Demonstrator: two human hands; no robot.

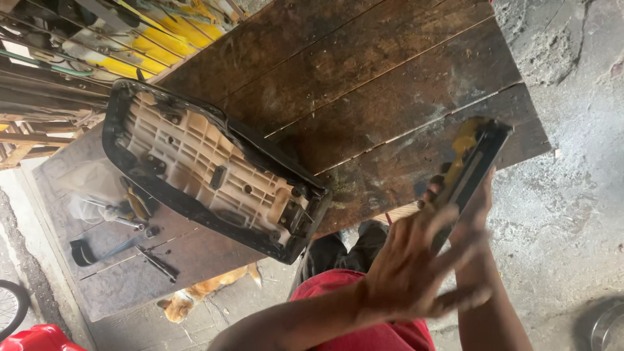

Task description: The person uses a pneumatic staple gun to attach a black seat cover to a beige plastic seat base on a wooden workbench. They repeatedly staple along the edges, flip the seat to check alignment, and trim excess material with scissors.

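Observation:
My right hand (479, 209) grips a yellow and black staple gun (473, 155) just past the near corner of a dark wooden table (364, 84). My left hand (409, 268) is in front of it with fingers spread and blurred, holding nothing, close to the tool's lower end. An upturned motorcycle seat (201, 170), with a beige ribbed plastic base and a black cover edge, lies on the table to the left of both hands and is not touched.
Small metal tools (123, 214), a black curved part (81, 252) and a dark screwdriver-like tool (156, 262) lie on the table's left end. An orange furry animal (201, 292) lies on the concrete floor below. A wheel (10, 305) and metal bowl (608, 328) sit at the edges.

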